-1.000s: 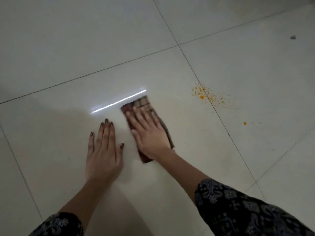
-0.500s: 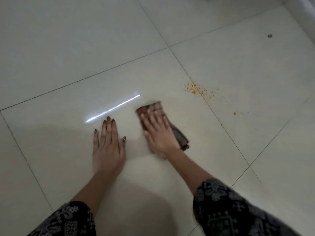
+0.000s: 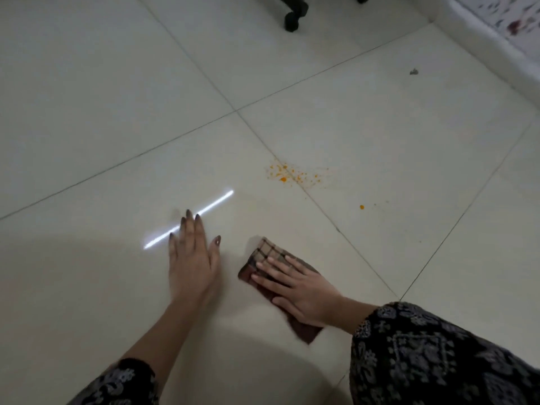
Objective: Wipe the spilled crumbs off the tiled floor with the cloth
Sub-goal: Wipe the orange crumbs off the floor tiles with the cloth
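A brown checked cloth [image 3: 267, 251] lies flat on the pale tiled floor [image 3: 87, 112]. My right hand [image 3: 298, 287] presses on it with straight fingers that point left. My left hand [image 3: 193, 264] rests flat on the floor to the left of the cloth, fingers straight and pointing away from me. Orange crumbs [image 3: 292, 173] are scattered across a grout line beyond the cloth, apart from it. One single orange crumb [image 3: 361, 207] lies further right.
A black chair castor [image 3: 293, 20] stands at the top edge. A small grey scrap [image 3: 413, 72] lies at the upper right, near a white skirting and wall [image 3: 496, 45]. A bright streak of reflected light [image 3: 204, 211] crosses the tile by my left fingertips.
My right hand has slid the cloth towards me and to the right, and its fingers have turned to point left. The view has tilted up, bringing the castor and wall into sight.
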